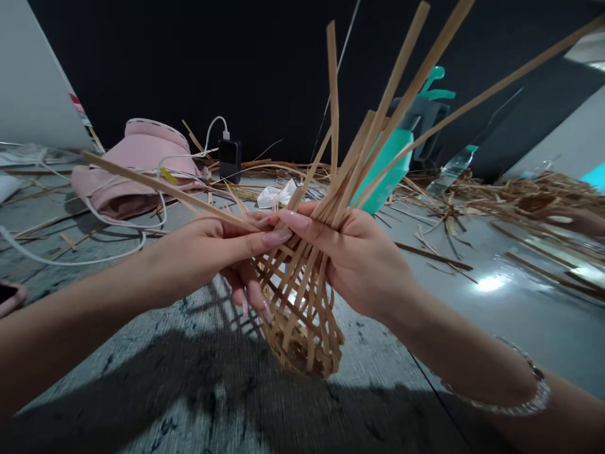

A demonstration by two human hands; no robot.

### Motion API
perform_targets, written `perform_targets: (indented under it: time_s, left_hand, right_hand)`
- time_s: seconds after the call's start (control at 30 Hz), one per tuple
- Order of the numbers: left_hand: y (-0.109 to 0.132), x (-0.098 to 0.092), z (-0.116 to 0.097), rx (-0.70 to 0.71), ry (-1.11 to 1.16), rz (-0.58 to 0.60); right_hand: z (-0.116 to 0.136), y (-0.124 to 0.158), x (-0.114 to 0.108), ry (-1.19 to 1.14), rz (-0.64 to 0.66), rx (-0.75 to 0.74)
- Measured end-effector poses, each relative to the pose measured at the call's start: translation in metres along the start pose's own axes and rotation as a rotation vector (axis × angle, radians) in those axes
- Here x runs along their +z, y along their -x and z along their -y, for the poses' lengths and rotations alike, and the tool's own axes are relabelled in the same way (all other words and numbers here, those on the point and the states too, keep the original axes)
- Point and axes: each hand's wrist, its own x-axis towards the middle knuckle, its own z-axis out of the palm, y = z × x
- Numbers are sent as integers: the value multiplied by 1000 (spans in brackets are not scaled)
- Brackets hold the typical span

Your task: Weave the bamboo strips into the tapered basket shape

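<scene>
"Left hand [203,261], what's it got?"
"Curled, pinching a loose bamboo strip [161,189] against the woven bamboo basket [300,321], which I see hanging just below."
"Right hand [359,258]?"
"Closed around the basket's upright strips [378,126], just beside the left."

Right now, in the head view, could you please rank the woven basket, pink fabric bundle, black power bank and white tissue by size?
Largest: woven basket and pink fabric bundle; the basket's nearness makes ranking them unsure.
Smallest: white tissue and black power bank, too alike to rank.
</scene>
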Motion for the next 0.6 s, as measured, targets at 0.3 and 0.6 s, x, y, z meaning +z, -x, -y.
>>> perform_targets:
  time_s: [0.3,0.6]
  left_hand:
    - [3,9,-6,218,-126,-336]
    - [3,6,-3,402,-405,-611]
  right_hand:
    - [3,3,0,52,-27,-91]
    - [2,0,-8,33,-7,-128]
